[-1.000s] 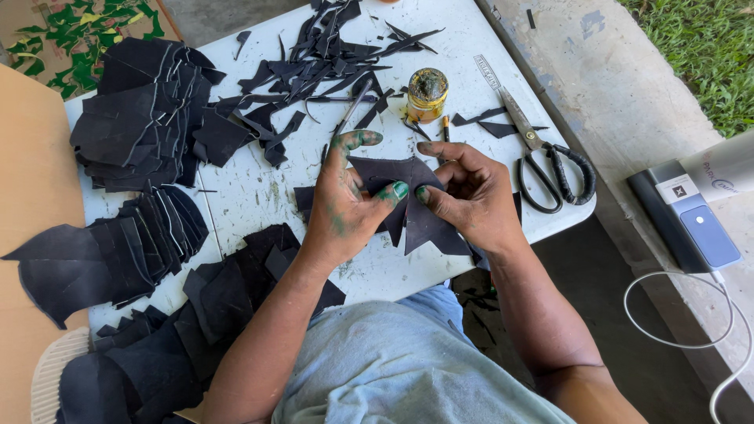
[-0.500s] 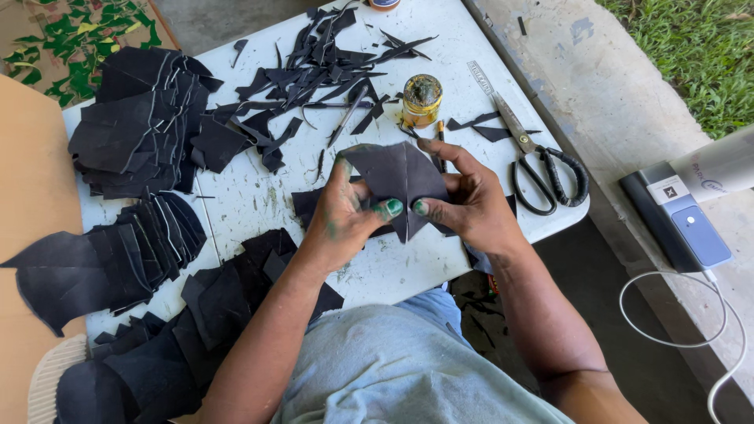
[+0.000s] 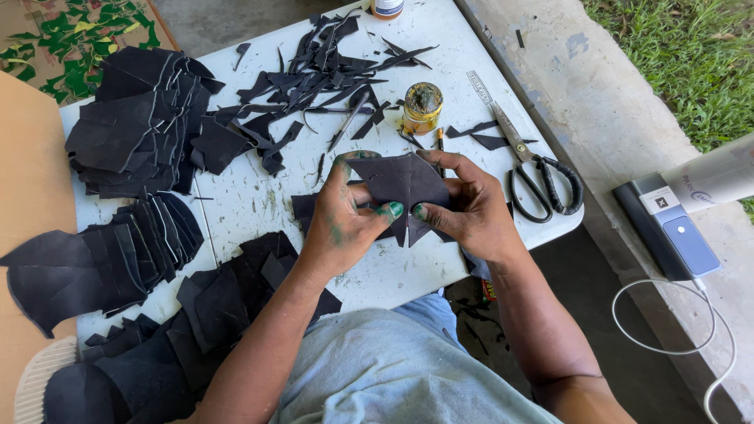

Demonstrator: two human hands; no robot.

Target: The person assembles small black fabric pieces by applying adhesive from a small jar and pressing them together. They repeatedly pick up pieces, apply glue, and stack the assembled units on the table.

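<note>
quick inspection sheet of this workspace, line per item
surface: white table, scuffed and stained
job's things: black cut piece held up over the table by both hands
clutter: stacks of black pieces, black offcuts, small open jar, scissors
grippers: left hand and right hand both pinch the piece, thumbs on top
cables: white cable running from a blue-grey device
surroundings: concrete ledge, grass, cardboard

- Black cut piece (image 3: 404, 184) showing between green-stained fingertips (image 3: 393, 210).
- White table (image 3: 259, 204) showing dark scuff speckling.
- Scissors (image 3: 542, 180) showing black handles.
- Small jar (image 3: 422, 108) showing yellow.
</note>
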